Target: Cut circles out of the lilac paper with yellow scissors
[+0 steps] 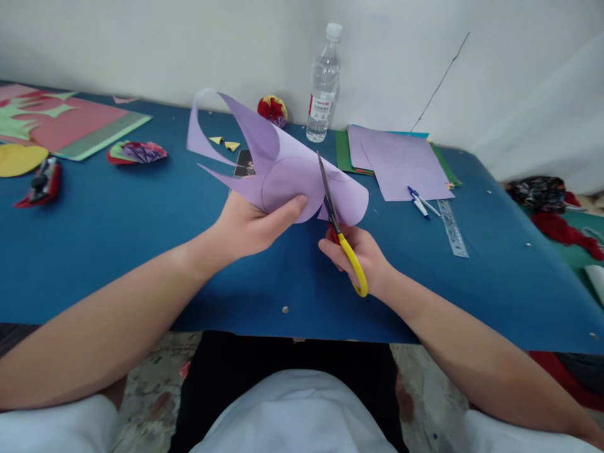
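My left hand (259,223) grips a curled sheet of purple paper (290,179), thumb on top and the other fingers hidden beneath it. Circles are drawn on the sheet, and cut strips curl away from its left end. In my right hand (361,251) is a pair of scissors (352,261) with yellow and red handles. One dark blade lies over the paper, between a drawn circle and the rolled right end; the cut edge opens just below. The other blade is mostly hidden.
Behind the paper stand a water bottle (323,88) and a colourful paper ball (272,110). Purple sheets (401,160), pens (419,202) and a clear ruler (453,228) lie to the right. On the left are a stapler (44,182), a folded paper flower (136,152) and coloured paper (89,123).
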`<state>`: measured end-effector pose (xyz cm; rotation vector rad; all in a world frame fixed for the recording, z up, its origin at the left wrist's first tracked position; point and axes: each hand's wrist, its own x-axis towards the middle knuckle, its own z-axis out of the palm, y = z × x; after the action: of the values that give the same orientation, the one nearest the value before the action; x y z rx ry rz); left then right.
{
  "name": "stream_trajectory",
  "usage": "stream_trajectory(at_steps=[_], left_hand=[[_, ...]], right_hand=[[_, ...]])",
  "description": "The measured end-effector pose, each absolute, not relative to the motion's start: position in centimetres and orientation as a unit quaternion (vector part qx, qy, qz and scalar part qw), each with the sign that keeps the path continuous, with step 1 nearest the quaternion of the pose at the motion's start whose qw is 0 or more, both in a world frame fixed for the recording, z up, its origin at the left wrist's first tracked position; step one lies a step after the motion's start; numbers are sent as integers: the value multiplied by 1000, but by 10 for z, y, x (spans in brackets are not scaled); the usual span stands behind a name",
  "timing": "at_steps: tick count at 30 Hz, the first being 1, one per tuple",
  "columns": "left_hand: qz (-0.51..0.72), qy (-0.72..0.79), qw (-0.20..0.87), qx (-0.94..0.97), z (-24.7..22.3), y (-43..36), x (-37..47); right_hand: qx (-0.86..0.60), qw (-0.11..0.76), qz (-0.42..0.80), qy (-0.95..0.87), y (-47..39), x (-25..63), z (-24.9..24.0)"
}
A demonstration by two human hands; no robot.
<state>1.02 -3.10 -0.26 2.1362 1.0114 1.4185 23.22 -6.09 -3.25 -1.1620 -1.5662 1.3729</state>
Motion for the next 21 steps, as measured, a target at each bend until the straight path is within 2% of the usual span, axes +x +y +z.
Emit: stream_trajectory(at_steps=[9,15,21], left_hand=[[502,324,174,783,-4,-29,9],[509,218,151,819,-3,-20,12],[505,246,140,816,-3,-20,13]], right_hand=[[-472,348,520,-621,-59,234,-39],[-476,341,499,-638,-58,235,-43],[-477,342,499,-638,-57,236,-43]])
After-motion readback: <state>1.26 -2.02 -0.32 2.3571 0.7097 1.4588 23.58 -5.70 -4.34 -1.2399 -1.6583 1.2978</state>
